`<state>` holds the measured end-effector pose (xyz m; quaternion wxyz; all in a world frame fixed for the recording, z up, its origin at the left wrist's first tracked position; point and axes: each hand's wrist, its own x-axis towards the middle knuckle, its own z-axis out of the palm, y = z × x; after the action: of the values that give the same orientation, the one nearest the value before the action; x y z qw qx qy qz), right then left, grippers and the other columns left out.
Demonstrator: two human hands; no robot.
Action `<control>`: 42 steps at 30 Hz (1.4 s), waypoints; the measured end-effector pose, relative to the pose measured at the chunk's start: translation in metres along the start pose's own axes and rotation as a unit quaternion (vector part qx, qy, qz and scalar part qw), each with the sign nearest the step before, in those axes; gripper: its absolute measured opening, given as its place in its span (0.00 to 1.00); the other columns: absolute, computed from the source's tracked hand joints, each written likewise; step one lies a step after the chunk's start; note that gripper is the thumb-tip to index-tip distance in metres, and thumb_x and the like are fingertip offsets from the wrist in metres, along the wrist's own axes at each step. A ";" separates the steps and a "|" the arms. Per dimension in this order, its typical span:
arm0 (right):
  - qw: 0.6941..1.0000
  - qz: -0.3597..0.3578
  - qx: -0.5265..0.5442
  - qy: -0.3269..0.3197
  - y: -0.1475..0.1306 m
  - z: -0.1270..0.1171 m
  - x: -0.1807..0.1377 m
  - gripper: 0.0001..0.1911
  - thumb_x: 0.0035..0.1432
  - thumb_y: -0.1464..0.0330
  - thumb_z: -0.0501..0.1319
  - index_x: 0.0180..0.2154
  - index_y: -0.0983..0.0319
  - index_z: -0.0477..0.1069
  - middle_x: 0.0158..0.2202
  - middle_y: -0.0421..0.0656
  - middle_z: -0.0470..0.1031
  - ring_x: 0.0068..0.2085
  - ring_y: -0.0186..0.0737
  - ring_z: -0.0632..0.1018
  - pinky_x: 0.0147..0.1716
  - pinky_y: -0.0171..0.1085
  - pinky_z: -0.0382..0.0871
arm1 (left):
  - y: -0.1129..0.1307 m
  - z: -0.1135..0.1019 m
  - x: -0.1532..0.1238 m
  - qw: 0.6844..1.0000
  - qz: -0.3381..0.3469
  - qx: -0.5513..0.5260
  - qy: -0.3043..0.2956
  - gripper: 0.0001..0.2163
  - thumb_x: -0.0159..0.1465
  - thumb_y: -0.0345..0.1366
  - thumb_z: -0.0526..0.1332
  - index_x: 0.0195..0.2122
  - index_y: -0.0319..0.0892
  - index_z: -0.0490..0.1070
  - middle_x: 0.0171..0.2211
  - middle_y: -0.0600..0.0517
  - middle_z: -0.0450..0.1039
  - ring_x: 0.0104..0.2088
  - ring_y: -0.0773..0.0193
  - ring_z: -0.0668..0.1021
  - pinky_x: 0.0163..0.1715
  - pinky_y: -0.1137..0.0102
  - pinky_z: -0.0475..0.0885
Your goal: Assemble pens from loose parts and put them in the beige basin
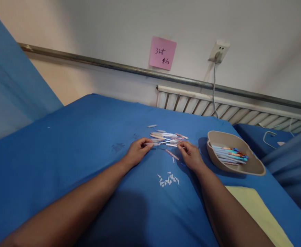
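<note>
My left hand (138, 151) pinches one end of a pale pen barrel (155, 144) between thumb and fingers. Opposite it, my right hand (191, 156) is closed on a thin white pen refill (170, 144), whose tip points toward the barrel. Whether the two touch is too small to tell. Just beyond the hands lies a loose pile of pen barrels and refills (163, 135). A patterned pen barrel (172, 154) rests between the hands, nearer to me. Closer still, several small white cone-shaped pen tips (169, 179) are scattered on the blue cloth (109, 206).
A beige basin (253, 168) holding several assembled pens (230, 156) stands to the right. Below it lies a yellow cloth or sheet (258, 209). One pale barrel (152, 126) sits apart at the back. Behind the table are a radiator (191, 103) and a plugged-in cable (214, 85).
</note>
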<state>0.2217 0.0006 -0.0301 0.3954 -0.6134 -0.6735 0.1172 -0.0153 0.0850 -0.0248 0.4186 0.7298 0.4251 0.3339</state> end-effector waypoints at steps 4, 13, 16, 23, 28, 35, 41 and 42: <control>1.000 -0.015 0.002 -0.001 -0.003 0.000 0.000 0.09 0.60 0.67 0.51 0.32 0.60 0.69 0.32 0.41 0.73 0.34 0.36 0.72 0.36 0.33 0.64 | -0.001 -0.001 0.001 1.000 -0.006 -0.018 0.001 0.14 0.56 0.45 0.60 0.36 0.40 0.72 0.25 0.56 0.70 0.26 0.67 0.70 0.26 0.74 0.64; 0.999 -0.024 0.027 -0.034 -0.014 0.001 -0.001 0.10 0.60 0.66 0.51 0.32 0.60 0.69 0.31 0.41 0.72 0.34 0.37 0.72 0.35 0.33 0.63 | 0.006 0.000 -0.003 0.997 0.002 -0.044 -0.065 0.14 0.56 0.45 0.60 0.36 0.39 0.73 0.29 0.53 0.72 0.28 0.66 0.71 0.29 0.73 0.64; 0.997 -0.021 0.041 -0.057 -0.023 0.006 -0.005 0.10 0.61 0.65 0.51 0.31 0.60 0.68 0.27 0.39 0.70 0.30 0.35 0.71 0.31 0.32 0.61 | 0.011 0.003 -0.007 0.994 -0.002 -0.061 -0.089 0.14 0.55 0.44 0.61 0.35 0.38 0.73 0.28 0.53 0.71 0.28 0.67 0.70 0.28 0.73 0.64; 0.991 0.015 0.095 -0.093 -0.046 0.020 -0.013 0.10 0.63 0.66 0.47 0.43 0.60 0.62 0.25 0.37 0.68 0.26 0.35 0.71 0.28 0.33 0.61 | 0.020 0.012 -0.019 0.988 0.011 -0.086 -0.125 0.11 0.56 0.40 0.62 0.34 0.38 0.73 0.27 0.54 0.70 0.27 0.68 0.69 0.29 0.74 0.64; 0.991 0.027 0.101 -0.085 -0.050 0.022 -0.016 0.12 0.64 0.64 0.46 0.45 0.60 0.61 0.25 0.37 0.68 0.27 0.35 0.71 0.28 0.33 0.62 | 0.021 0.012 -0.021 0.985 0.009 -0.093 -0.146 0.11 0.56 0.41 0.62 0.34 0.38 0.72 0.26 0.55 0.69 0.26 0.69 0.69 0.28 0.75 0.64; 0.991 0.034 0.074 -0.103 -0.049 0.019 -0.016 0.14 0.64 0.61 0.47 0.45 0.61 0.63 0.30 0.42 0.72 0.32 0.38 0.73 0.32 0.36 0.63 | 0.026 0.013 -0.031 0.966 -0.008 -0.055 -0.252 0.10 0.57 0.43 0.60 0.33 0.40 0.69 0.21 0.58 0.67 0.22 0.70 0.69 0.23 0.76 0.62; 0.978 0.055 0.185 -0.082 -0.047 0.025 -0.015 0.16 0.63 0.59 0.48 0.44 0.60 0.65 0.33 0.42 0.73 0.28 0.35 0.73 0.30 0.34 0.65 | 0.028 0.014 -0.032 0.960 -0.017 -0.055 -0.273 0.13 0.61 0.46 0.56 0.34 0.40 0.69 0.25 0.55 0.71 0.22 0.71 0.69 0.21 0.77 0.61; 0.971 0.068 0.218 -0.073 -0.046 0.026 -0.015 0.16 0.62 0.58 0.48 0.44 0.60 0.65 0.33 0.41 0.72 0.27 0.34 0.72 0.28 0.34 0.65 | 0.027 0.013 -0.031 0.960 -0.022 -0.062 -0.273 0.13 0.61 0.45 0.56 0.35 0.40 0.69 0.25 0.55 0.71 0.22 0.71 0.69 0.21 0.77 0.62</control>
<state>0.1692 -0.0147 -0.0239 0.4607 -0.5470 -0.6150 0.3322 -0.0078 0.0446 -0.0104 0.5702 0.7563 0.2890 0.1390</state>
